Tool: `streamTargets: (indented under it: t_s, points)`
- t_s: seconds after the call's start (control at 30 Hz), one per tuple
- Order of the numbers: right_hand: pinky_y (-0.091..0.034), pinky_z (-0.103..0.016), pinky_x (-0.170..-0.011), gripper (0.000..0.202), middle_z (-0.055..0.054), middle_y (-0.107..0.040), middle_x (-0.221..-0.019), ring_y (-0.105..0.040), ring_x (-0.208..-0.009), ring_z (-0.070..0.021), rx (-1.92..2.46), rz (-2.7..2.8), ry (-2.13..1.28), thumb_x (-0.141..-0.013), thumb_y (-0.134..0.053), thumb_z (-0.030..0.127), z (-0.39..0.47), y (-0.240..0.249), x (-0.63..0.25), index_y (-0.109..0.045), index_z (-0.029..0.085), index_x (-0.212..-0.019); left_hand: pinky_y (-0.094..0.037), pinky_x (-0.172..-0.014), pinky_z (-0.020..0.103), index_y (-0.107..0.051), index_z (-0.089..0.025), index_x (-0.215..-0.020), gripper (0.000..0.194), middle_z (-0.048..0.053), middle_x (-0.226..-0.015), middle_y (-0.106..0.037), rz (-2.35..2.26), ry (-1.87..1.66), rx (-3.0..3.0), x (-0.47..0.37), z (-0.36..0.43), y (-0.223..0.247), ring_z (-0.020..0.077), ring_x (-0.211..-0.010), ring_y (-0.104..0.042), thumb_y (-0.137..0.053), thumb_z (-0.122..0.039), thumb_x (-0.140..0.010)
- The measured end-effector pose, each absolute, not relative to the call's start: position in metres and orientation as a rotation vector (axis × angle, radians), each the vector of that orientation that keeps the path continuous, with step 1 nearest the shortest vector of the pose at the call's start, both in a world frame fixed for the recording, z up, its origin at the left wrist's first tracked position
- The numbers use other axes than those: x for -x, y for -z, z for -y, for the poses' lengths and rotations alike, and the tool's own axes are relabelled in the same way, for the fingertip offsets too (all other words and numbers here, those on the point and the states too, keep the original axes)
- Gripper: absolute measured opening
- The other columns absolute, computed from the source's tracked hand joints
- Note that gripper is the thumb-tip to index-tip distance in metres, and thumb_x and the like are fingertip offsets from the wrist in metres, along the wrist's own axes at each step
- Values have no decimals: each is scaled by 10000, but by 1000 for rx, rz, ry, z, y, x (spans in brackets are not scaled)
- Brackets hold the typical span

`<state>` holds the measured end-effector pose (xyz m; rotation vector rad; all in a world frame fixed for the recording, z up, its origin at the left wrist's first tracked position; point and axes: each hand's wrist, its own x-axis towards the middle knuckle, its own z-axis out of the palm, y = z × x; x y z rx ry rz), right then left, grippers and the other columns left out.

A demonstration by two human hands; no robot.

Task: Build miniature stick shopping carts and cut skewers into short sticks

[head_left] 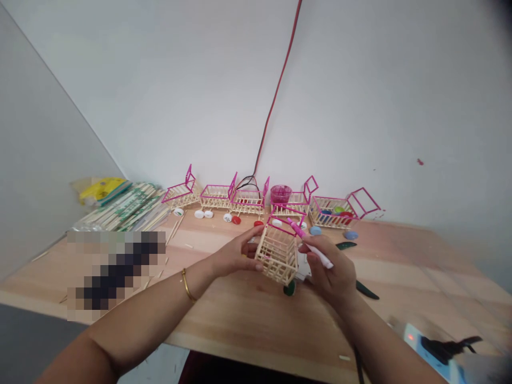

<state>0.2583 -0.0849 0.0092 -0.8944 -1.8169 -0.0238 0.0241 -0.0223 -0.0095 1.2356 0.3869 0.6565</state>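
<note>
A small cart of pale sticks (pixel 278 253) is tilted above the table, its handle frame at the top coloured pink. My left hand (pixel 236 250) grips its left side between thumb and fingers. In my right hand (pixel 330 269) is a white marker with a pink front end (pixel 320 255), its tip at the cart's pink handle frame. A green round cap (pixel 289 288) shows under the cart. Part of a white object (pixel 304 268) lies behind my right hand, largely covered.
Several stick carts (pixel 216 196) with pink edges line the wall. A pink-stained cup (pixel 280 194) stands among them. Bagged sticks (pixel 136 205) lie at the left, a blurred dark patch nearer. A power strip (pixel 430 354) with a red light sits at the right front.
</note>
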Motion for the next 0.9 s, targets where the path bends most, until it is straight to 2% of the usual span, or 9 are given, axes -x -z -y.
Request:
streamTargets:
  t_s: [0.17,0.33,0.53,0.77,0.9]
  points:
    - [-464,-367,-738,249,-45,-629,-831,-585,-788,-196,873,1867,24,-896,-506,225,83,-13,-258,-583,217,-1132,-485,-918,395,-317,-279,-1437,1015,154,-1356,-521,-386,-660,-1237,-24,21,14,305,-1196,-550,-850,-158,-582]
    - [-456,-367,-722,238,-55,-629,-855,-575,-792,-205,897,1880,70,-902,-505,281,85,-15,-258,-615,213,-1101,-450,-970,432,-279,-274,-1459,1065,151,-1315,-553,-380,-645,-1251,-24,24,12,304,-1191,-551,-860,-179,-571]
    - [-469,-388,-763,238,-72,-643,-910,-582,-866,-222,895,1879,146,-887,-530,248,84,-17,-256,-613,221,-1108,-413,-1004,458,-228,-279,-1473,1135,155,-1294,-559,-419,-618,-1310,-25,28,9,303,-1203,-538,-876,-213,-544]
    - [-475,-380,-743,247,-66,-668,-901,-605,-828,-213,891,1895,198,-891,-526,250,82,-18,-254,-611,228,-1122,-416,-1005,465,-322,-323,-1430,1072,150,-1408,-442,-363,-677,-1447,-27,31,7,313,-1231,-511,-876,-172,-524]
    - [-479,-370,-744,243,-63,-673,-924,-607,-844,-210,945,1865,168,-883,-541,232,82,-15,-256,-614,230,-1115,-428,-991,460,-320,-317,-1433,1055,152,-1381,-476,-359,-671,-1459,-27,32,6,317,-1224,-520,-867,-161,-544]
